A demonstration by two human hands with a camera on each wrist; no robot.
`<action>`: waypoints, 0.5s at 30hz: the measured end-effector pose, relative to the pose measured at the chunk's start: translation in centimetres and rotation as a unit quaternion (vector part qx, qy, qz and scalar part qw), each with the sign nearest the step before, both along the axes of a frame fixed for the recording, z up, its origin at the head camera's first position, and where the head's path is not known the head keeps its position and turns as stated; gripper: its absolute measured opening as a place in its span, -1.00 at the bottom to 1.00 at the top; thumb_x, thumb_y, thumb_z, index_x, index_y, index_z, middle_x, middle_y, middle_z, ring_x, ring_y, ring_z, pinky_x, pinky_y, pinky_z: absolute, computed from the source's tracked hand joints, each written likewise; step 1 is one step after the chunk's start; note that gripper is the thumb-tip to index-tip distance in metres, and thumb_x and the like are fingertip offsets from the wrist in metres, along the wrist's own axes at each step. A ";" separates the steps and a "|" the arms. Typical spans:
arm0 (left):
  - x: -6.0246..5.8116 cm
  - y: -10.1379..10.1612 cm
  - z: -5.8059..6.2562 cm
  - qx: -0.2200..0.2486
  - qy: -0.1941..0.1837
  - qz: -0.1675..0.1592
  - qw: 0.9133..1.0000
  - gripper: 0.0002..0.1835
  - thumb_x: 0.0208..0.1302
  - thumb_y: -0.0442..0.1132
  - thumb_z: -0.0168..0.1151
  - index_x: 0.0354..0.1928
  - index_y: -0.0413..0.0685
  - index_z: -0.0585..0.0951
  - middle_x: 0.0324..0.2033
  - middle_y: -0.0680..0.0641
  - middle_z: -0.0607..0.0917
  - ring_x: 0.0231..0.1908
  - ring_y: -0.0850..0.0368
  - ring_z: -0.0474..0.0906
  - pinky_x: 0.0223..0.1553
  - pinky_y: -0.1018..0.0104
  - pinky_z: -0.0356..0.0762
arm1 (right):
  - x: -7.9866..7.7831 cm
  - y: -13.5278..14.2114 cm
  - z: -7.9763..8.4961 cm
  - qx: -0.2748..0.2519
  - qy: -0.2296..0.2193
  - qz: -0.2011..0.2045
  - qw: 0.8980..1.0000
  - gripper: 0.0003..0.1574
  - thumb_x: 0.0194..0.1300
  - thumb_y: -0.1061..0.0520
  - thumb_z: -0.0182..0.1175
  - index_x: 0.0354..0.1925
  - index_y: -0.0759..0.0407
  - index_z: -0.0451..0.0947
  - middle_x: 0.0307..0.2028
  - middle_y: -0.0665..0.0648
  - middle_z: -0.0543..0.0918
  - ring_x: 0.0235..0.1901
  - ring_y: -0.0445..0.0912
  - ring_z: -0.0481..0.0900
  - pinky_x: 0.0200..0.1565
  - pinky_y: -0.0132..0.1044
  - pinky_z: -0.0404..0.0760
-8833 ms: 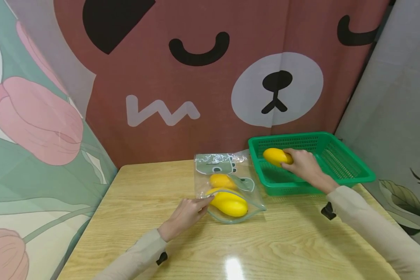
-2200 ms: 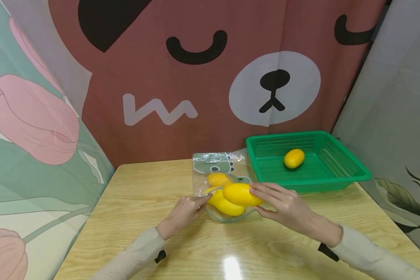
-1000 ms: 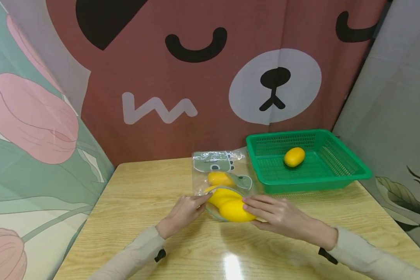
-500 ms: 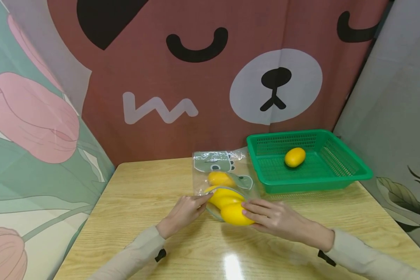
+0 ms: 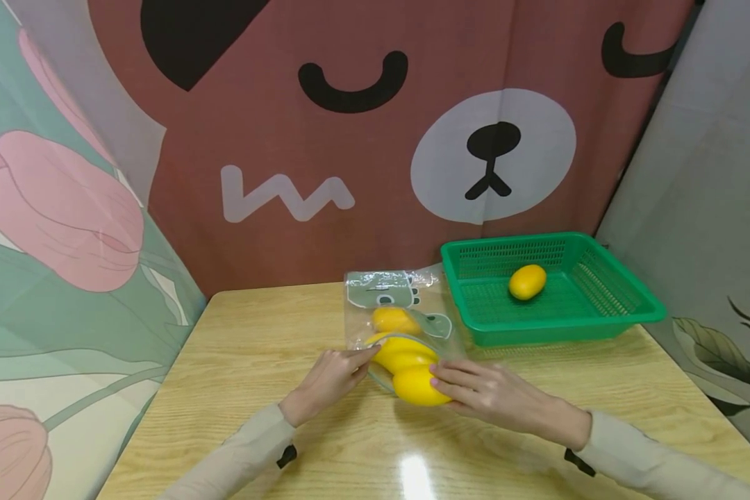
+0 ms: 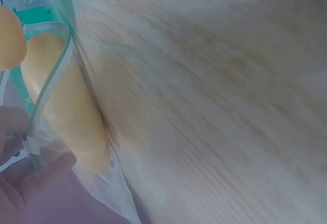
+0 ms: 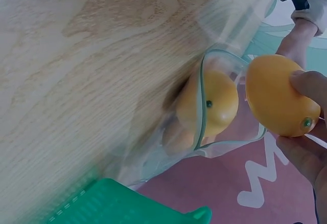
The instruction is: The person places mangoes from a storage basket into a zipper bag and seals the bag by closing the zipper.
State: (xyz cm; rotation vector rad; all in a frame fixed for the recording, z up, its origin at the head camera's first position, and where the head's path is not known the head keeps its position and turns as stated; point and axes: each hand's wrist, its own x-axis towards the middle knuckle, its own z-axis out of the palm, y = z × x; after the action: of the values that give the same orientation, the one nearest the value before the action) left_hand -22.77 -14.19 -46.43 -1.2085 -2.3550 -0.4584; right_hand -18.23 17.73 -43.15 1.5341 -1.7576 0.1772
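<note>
My left hand (image 5: 328,382) pinches the left edge of a clear zip bag (image 5: 428,285) printed with green cartoon shapes, its mouth facing me. One yellow mango (image 5: 394,320) lies deeper inside and a larger mango (image 5: 400,353) lies near the mouth. My right hand (image 5: 500,396) grips another mango (image 5: 420,386) right at the open mouth, overlapping the larger one in the head view. The right wrist view shows this held mango (image 7: 278,95) outside the bag's rim, thumb and fingers around its end. In the left wrist view, thumb and fingers nip the zip strip (image 6: 51,78).
A green plastic basket (image 5: 556,333) stands at the back right, close beside the bag, with one mango (image 5: 528,282) in it. The wooden table (image 5: 275,319) meets a curtain (image 5: 275,257) with a bear print behind.
My right hand has brought a mango from over the basket to the bag's mouth, then lowered it slightly toward me. My left hand has kept its pinch on the bag edge.
</note>
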 end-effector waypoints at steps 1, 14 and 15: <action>0.0 0.0 0.0 -0.001 -0.002 0.001 1.000 -0.54 0.21 -0.46 0.33 0.19 -0.17 0.62 -0.60 0.09 0.64 -0.72 0.44 -0.04 -0.71 0.64 -0.04 | 0.0 0.0 -0.1 0.001 -0.001 0.001 1.000 -0.56 0.59 0.06 -0.06 0.03 0.31 0.65 -0.01 0.19 0.71 -0.04 0.03 0.67 -0.16 -0.23 0.66; 0.0 0.0 0.0 -0.004 -0.003 0.003 1.000 -0.53 0.23 -0.44 0.33 0.20 -0.16 0.61 -0.57 0.08 0.66 -0.71 0.43 -0.03 -0.71 0.63 -0.02 | -0.4 -0.3 -1.0 -0.007 0.007 -0.010 1.000 -0.52 0.61 0.07 -0.13 0.00 0.32 0.65 0.00 0.23 0.69 -0.08 0.05 0.67 -0.18 -0.24 0.67; 0.0 0.0 0.0 -0.004 -0.004 0.003 1.000 -0.54 0.23 -0.44 0.33 0.20 -0.16 0.61 -0.58 0.08 0.66 -0.71 0.43 -0.04 -0.71 0.63 -0.03 | -0.5 -0.3 -1.0 -0.008 0.003 -0.012 1.000 -0.52 0.61 0.07 -0.14 0.00 0.32 0.65 0.00 0.23 0.69 -0.07 0.04 0.67 -0.18 -0.24 0.67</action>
State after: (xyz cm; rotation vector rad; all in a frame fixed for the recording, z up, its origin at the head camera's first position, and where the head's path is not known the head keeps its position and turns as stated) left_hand -22.72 -14.22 -46.46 -1.2065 -2.3684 -0.4519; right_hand -18.71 17.42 -44.18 1.4988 -1.7648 0.1736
